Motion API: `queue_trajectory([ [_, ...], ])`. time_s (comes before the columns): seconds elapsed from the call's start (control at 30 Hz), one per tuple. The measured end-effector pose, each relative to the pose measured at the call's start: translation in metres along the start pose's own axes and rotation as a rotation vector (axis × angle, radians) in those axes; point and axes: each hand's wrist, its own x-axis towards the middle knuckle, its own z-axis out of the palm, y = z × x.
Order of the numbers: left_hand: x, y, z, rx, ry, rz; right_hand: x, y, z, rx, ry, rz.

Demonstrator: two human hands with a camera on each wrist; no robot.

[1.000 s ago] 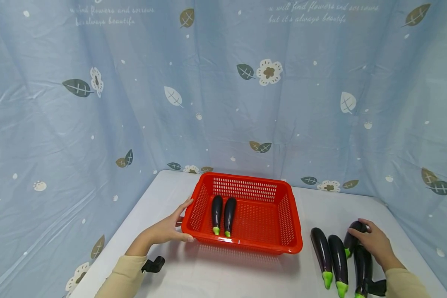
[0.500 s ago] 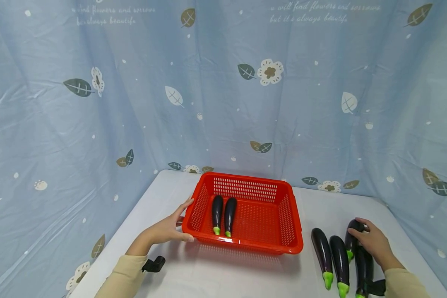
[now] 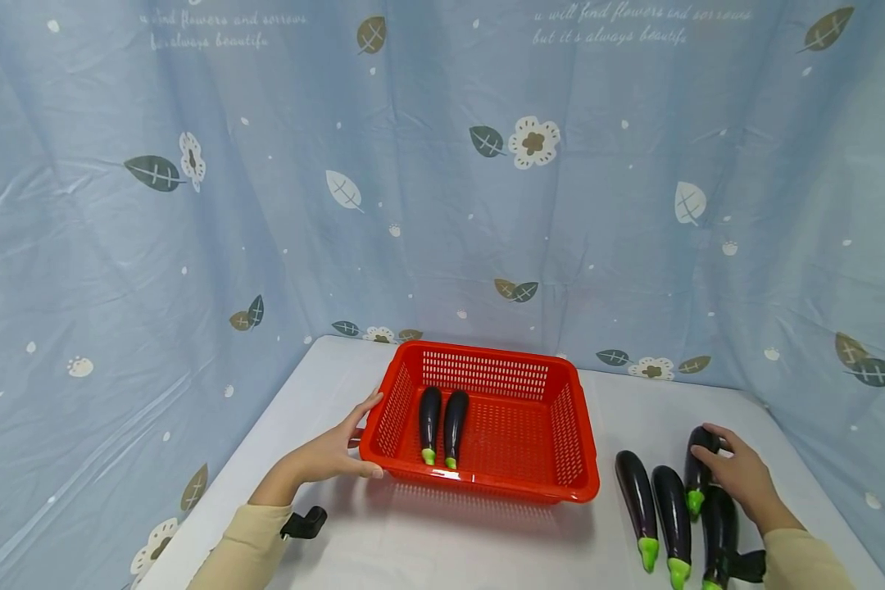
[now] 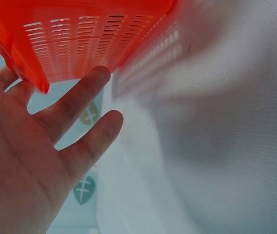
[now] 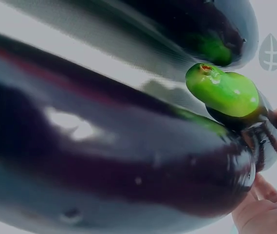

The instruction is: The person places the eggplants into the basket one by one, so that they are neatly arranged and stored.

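White bench (image 3: 487, 549). Red plastic basket (image 3: 479, 483): left hand (image 3: 332, 453) touching its left side, fingers spread apart. Gripped eggplant (image 3: 696, 473), right of basket: right hand (image 3: 745, 475), fingers clamped round blunt end. Glossy, probably slippery, firm; best held by thick body.

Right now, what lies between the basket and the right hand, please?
The head view shows two loose eggplants, then the eggplant the right hand holds.

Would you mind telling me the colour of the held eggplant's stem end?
The stem end is bright green, clearest in the right wrist view.
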Motion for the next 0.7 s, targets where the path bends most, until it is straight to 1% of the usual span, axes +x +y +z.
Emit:
queue_trajectory([
  [0.13,-0.001,0.001,0.0,-0.002,0.0,0.002,-0.001,-0.001,-0.001,0.008,0.007,-0.008],
  [0.37,-0.001,0.003,0.001,0.001,0.003,-0.012,-0.004,-0.006,-0.003,0.02,0.004,-0.03],
  [0.6,-0.001,0.002,0.001,0.01,0.002,-0.001,-0.006,-0.011,-0.005,0.048,0.007,-0.051],
  [0.7,0.0,0.001,0.0,0.017,0.003,-0.002,-0.006,-0.012,-0.006,0.071,0.022,-0.061],
])
